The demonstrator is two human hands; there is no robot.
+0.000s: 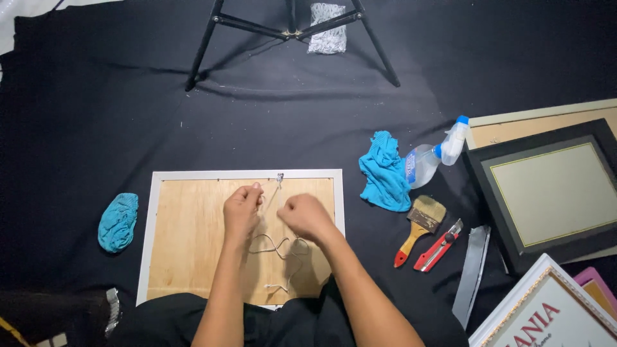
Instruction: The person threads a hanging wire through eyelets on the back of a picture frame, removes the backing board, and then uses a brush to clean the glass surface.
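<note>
Left hand: the left hand [242,209] rested over the upper middle of the wooden backing, fingers bunched together and pinched on the thin string [277,245] just below the small metal hanger [280,176].
Right hand: the right hand [304,216] sat just beside the left, curled into a loose fist; it seemed to grip the same string, though the fingertips were tucked under and I could not tell for sure.
String: pale and thin, it ran from the hands up toward the hanger, and its slack lay in loops on the wood below the wrists, with one end near the bottom edge.
Frame: the white picture frame [153,218] lay face down on the black cloth [96,115], its plywood back [186,244] up, right in front of the person's knees.
To the left: a teal cloth bundle [118,222] lay near the frame's left edge, apart from it.
To the right: a blue rag [384,171] lay crumpled just beside a spray bottle [434,159] on its side; below them were a paintbrush [418,228] with a red-tipped handle and a red utility knife [439,246], side by side.
Far right: a black frame [546,193] lay flat, with a white ornate frame [546,308] at the corner.
Behind: black tripod legs [205,42] stood at the far edge of the cloth.
</note>
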